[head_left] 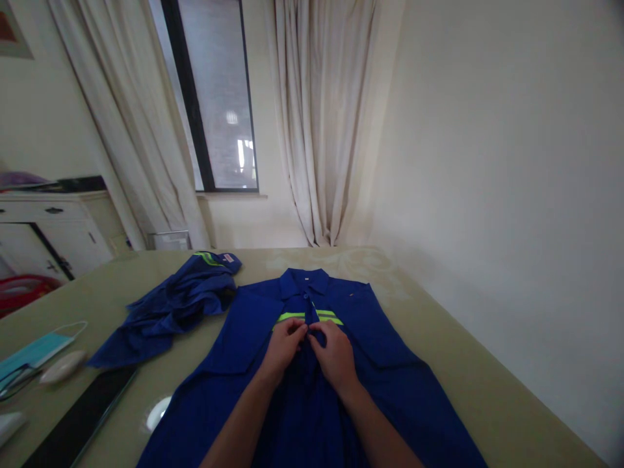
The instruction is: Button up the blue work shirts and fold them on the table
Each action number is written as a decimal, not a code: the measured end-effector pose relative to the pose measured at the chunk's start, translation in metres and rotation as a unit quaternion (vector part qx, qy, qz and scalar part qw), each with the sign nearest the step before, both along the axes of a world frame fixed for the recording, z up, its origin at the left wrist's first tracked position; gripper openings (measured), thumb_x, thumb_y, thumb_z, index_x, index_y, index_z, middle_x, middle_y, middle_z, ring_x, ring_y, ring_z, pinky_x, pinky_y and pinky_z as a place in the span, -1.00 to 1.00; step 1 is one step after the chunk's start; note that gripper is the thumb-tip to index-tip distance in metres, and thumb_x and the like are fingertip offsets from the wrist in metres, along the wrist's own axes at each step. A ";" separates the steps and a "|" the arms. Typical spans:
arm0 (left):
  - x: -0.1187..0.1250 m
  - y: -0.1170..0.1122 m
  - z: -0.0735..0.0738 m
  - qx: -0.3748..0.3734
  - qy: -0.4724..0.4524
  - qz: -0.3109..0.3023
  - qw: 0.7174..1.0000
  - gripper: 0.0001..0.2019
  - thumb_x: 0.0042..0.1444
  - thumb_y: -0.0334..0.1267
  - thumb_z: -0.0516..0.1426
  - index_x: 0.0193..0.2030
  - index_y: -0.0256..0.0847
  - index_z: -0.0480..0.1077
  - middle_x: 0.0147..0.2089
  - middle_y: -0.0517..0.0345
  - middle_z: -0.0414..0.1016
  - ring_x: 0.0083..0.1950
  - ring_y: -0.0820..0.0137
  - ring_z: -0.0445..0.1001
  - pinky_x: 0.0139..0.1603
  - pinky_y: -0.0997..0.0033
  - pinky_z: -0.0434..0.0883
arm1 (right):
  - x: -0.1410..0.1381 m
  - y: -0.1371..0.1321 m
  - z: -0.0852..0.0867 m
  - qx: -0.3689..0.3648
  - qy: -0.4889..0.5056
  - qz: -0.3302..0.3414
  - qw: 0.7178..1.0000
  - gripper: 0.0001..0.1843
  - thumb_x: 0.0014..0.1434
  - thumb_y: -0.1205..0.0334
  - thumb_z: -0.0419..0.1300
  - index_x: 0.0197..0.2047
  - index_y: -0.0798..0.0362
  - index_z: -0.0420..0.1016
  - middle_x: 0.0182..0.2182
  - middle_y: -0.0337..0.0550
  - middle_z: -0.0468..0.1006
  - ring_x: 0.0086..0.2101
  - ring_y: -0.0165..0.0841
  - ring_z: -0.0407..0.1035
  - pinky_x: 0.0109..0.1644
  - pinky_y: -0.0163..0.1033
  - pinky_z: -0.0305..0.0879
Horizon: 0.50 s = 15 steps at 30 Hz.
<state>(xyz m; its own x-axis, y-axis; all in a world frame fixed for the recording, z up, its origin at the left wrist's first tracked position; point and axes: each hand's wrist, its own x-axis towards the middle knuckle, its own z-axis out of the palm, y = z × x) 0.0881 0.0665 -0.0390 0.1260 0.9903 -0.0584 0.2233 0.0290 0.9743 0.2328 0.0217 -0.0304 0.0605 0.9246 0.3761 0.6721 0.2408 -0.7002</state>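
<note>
A blue work jacket (390, 338) with a collar and a yellow-green reflective band across the chest lies front side up on the table. At its front opening, level with the band, my left hand (283, 348) pinches one edge of the placket. My right hand (334, 354) pinches the placket right beside it, the fingertips of both hands almost touching. Whatever small part sits between the fingertips is hidden. Above the hands, near the collar, the front edges meet at a button (306, 296).
A second blue garment (180, 302) lies crumpled at the left on the table (468, 364). Nearer on that side are a black tablet-like slab (80, 419), a light blue face mask (36, 354), a pale oval object (63, 367) and a white round object (158, 413). A wall (511, 195) rises on the right.
</note>
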 end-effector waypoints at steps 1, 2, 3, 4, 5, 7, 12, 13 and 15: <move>-0.001 0.000 0.000 -0.015 -0.024 -0.008 1.000 -0.61 -0.01 0.11 0.23 -0.24 -0.20 0.52 -0.30 0.13 0.57 -0.28 0.36 0.53 -0.31 0.45 0.39 | 0.000 -0.001 0.001 0.007 -0.008 0.001 1.000 -0.81 0.25 0.29 0.20 -0.10 -0.05 0.60 -0.14 -0.16 0.62 -0.11 -0.25 0.51 0.03 -0.22 0.33; -0.002 0.000 0.001 -0.029 -0.046 -0.015 0.998 -0.56 -0.06 0.14 0.25 -0.23 -0.21 0.52 -0.32 0.14 0.56 -0.32 0.39 0.51 -0.34 0.46 0.39 | -0.001 -0.003 0.001 0.013 -0.015 0.004 1.000 -0.81 0.27 0.28 0.19 -0.10 -0.06 0.60 -0.15 -0.16 0.62 -0.12 -0.26 0.51 0.01 -0.23 0.34; -0.003 -0.001 0.001 -0.039 -0.064 -0.020 0.997 -0.52 -0.11 0.17 0.28 -0.23 -0.22 0.52 -0.35 0.15 0.54 -0.35 0.42 0.49 -0.35 0.47 0.40 | -0.001 -0.004 0.002 0.020 -0.021 0.008 1.000 -0.82 0.29 0.27 0.18 -0.11 -0.06 0.60 -0.16 -0.17 0.61 -0.13 -0.27 0.51 0.00 -0.24 0.34; -0.004 -0.001 0.001 -0.046 -0.078 -0.024 0.996 -0.49 -0.16 0.18 0.31 -0.24 -0.23 0.52 -0.37 0.17 0.53 -0.38 0.45 0.48 -0.35 0.48 0.40 | -0.001 -0.005 0.003 0.025 -0.024 0.012 0.999 -0.82 0.30 0.26 0.17 -0.11 -0.06 0.60 -0.17 -0.17 0.61 -0.15 -0.27 0.51 -0.01 -0.25 0.34; -0.005 -0.002 0.002 -0.050 -0.089 -0.025 0.994 -0.48 -0.19 0.19 0.33 -0.25 -0.23 0.52 -0.39 0.18 0.51 -0.40 0.47 0.46 -0.36 0.49 0.39 | -0.002 -0.006 0.003 0.031 -0.026 0.015 0.999 -0.82 0.31 0.26 0.17 -0.11 -0.06 0.61 -0.17 -0.17 0.60 -0.16 -0.28 0.51 -0.02 -0.26 0.34; -0.005 -0.002 0.002 -0.051 -0.104 -0.020 0.993 -0.47 -0.22 0.19 0.35 -0.27 -0.23 0.52 -0.41 0.20 0.49 -0.42 0.49 0.43 -0.39 0.50 0.38 | -0.002 -0.007 0.005 0.038 -0.027 0.018 0.999 -0.82 0.32 0.25 0.17 -0.11 -0.06 0.61 -0.18 -0.17 0.60 -0.17 -0.30 0.51 -0.02 -0.28 0.34; 0.001 -0.004 0.001 -0.029 -0.115 0.005 0.993 -0.52 -0.14 0.17 0.33 -0.25 -0.21 0.52 -0.39 0.22 0.49 -0.39 0.49 0.42 -0.42 0.55 0.34 | -0.001 -0.007 0.006 0.039 -0.040 0.020 0.998 -0.79 0.36 0.22 0.13 -0.15 -0.06 0.61 -0.21 -0.17 0.58 -0.19 -0.30 0.50 -0.05 -0.28 0.32; 0.002 -0.005 0.001 -0.022 -0.113 0.008 0.993 -0.53 -0.12 0.16 0.32 -0.24 -0.20 0.52 -0.39 0.22 0.49 -0.39 0.49 0.42 -0.43 0.56 0.34 | -0.001 -0.006 0.006 0.039 -0.040 0.017 0.998 -0.79 0.37 0.21 0.12 -0.16 -0.06 0.61 -0.22 -0.17 0.58 -0.20 -0.30 0.50 -0.06 -0.27 0.31; 0.004 -0.005 0.000 -0.007 -0.107 0.009 0.994 -0.55 -0.10 0.14 0.31 -0.24 -0.21 0.53 -0.38 0.23 0.48 -0.39 0.49 0.40 -0.46 0.56 0.33 | 0.000 -0.004 0.004 0.035 -0.027 0.007 0.999 -0.78 0.36 0.20 0.12 -0.19 -0.05 0.62 -0.24 -0.17 0.59 -0.22 -0.29 0.49 -0.08 -0.25 0.30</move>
